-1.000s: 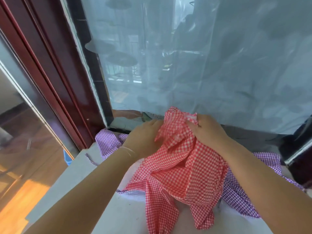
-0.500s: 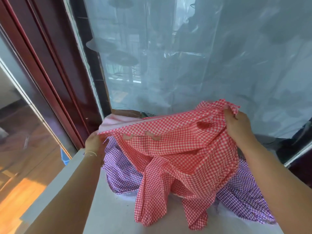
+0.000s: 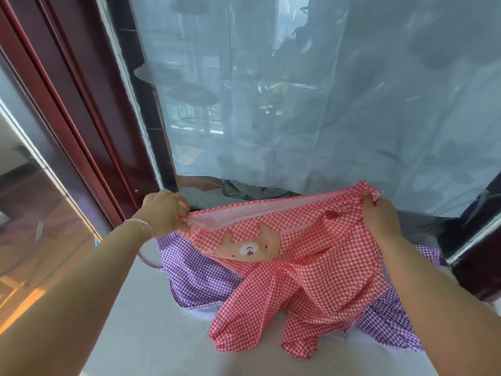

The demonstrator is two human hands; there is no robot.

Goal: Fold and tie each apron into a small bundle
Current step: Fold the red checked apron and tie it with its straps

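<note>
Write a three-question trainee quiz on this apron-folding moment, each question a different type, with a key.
1. True or false: the red checked apron lies fully flat on the white table.
2. Multiple choice: what lies under the red checked apron? A) a purple checked apron B) a blue towel C) a folded newspaper
3. Fill in: the printed picture on the red checked apron shows a ____.

Key
1. False. The left hand and the right hand each grip an end of its top edge and hold it stretched above the table.
2. A
3. bear
</note>
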